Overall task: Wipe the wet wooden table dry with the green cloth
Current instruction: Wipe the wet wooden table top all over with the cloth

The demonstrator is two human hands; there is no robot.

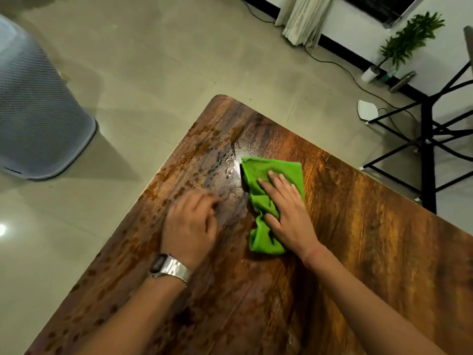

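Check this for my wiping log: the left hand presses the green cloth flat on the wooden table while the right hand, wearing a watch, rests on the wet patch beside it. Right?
Not quite: the sides are swapped. In the head view, the right hand presses the green cloth flat on the wooden table, while the left hand, with the watch on its wrist, rests on the wet patch beside it.
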